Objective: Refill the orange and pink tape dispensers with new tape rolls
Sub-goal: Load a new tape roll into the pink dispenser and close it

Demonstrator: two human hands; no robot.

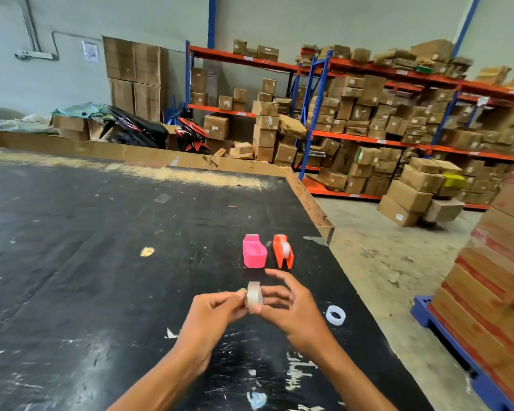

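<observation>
Both hands had the clear tape roll (254,296) pinched on edge above the bench (86,247): left hand (212,311) on one flat face, right hand (291,307) on the other, hole running left-right. Pink dispenser (254,252) and orange dispenser (283,251) stood just beyond, long axes pointing away. White core ring (335,315) lay right. Scuffed black top, warehouse shelving (383,137) full of cartons.
</observation>
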